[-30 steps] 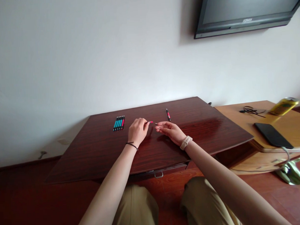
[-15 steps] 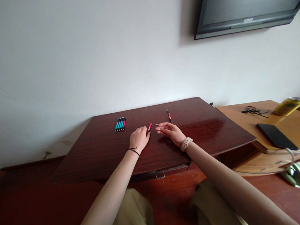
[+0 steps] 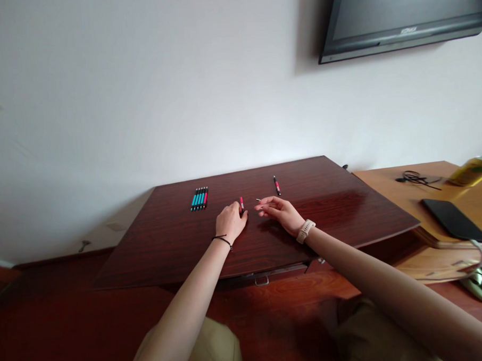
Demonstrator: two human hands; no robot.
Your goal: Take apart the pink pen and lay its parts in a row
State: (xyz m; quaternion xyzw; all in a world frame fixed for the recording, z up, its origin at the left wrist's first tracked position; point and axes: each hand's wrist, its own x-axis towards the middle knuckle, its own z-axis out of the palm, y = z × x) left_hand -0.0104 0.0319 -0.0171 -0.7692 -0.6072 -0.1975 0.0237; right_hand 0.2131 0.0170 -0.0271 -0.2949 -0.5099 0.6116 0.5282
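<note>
Now, far left on the table (image 3: 159, 242), we see a tidy row of pens (image 3: 199, 199), mostly teal with one red at its right end, lying just as it did a second ago. To its right our left hand (image 3: 231, 222) rests on the wood, fingers curled over the near end of a red pen (image 3: 242, 203). A second ago that hand held the pen lifted, pointing toward the other hand; now the pen lies down on the table with its far end pointing away from us, and the grip looks loose around it, though we cannot tell how firmly it pinches. Just beside it our right hand (image 3: 281, 213) hovers low, thumb and forefinger closed narrowly on a thin refill (image 3: 258, 200), much as before. Farther back and right a second red pen (image 3: 277, 185) lies alone, unmoved. On the lighter side table sits a dark phone (image 3: 454, 219).
</note>
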